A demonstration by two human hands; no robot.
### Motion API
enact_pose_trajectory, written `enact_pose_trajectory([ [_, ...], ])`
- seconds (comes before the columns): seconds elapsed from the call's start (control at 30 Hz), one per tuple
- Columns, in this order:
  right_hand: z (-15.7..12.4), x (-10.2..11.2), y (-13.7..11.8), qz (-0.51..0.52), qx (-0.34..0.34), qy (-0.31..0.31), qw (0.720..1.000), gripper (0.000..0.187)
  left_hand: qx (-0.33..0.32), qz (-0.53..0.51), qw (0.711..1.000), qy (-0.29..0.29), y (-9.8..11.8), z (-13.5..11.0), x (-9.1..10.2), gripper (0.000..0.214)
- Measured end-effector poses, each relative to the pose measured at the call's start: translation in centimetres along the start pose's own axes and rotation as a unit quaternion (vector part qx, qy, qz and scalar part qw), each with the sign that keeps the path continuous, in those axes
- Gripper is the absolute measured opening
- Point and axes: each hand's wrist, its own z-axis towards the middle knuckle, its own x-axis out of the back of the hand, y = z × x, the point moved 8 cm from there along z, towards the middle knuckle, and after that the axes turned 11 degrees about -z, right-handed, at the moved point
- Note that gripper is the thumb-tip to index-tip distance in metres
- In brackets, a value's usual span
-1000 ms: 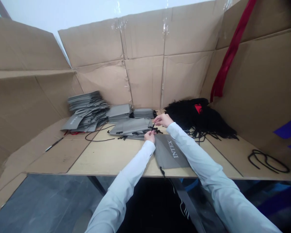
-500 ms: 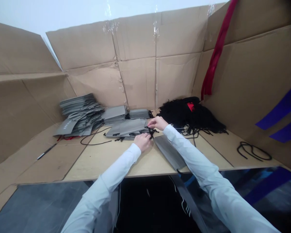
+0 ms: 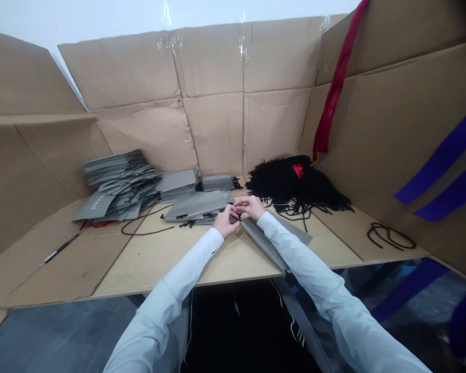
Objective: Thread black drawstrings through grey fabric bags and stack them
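Observation:
My left hand (image 3: 226, 221) and my right hand (image 3: 251, 206) meet above the table, their fingertips pinching a thin black cord (image 3: 233, 215). Just behind them lies a low stack of grey drawstring bags (image 3: 198, 205) with black cord ends. A grey bag (image 3: 276, 239) runs from the hands toward the table's front edge, partly under my right forearm and folded or tilted, with its print hidden. The cord's full path is hidden by my fingers.
A taller grey bag pile (image 3: 118, 181) stands at the left, and a tangled black cord heap (image 3: 295, 185) at the back right. A cord loop (image 3: 390, 237) and a pen (image 3: 60, 248) lie on the table. Cardboard walls (image 3: 217, 103) surround it, and its front edge drops away.
My hands have moved closer together over the cord. The grey bag's printed face, flat and visible a second ago, has turned out of sight. The whole view has shifted with my head.

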Motion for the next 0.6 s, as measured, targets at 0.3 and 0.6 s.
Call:
enact_pose_trajectory([
  [0.3,-0.9,0.4,-0.8,-0.118,0.016,0.069,0.990,0.014,-0.033,0.000,0.994,0.105,0.9,-0.6,2.4,0.027],
  [0.6,-2.6,-1.9,-3.6,-0.317,0.148,0.075,0.934,0.021,0.175,-0.350,0.919,0.051,-4.4,0.2,0.4,0.042],
])
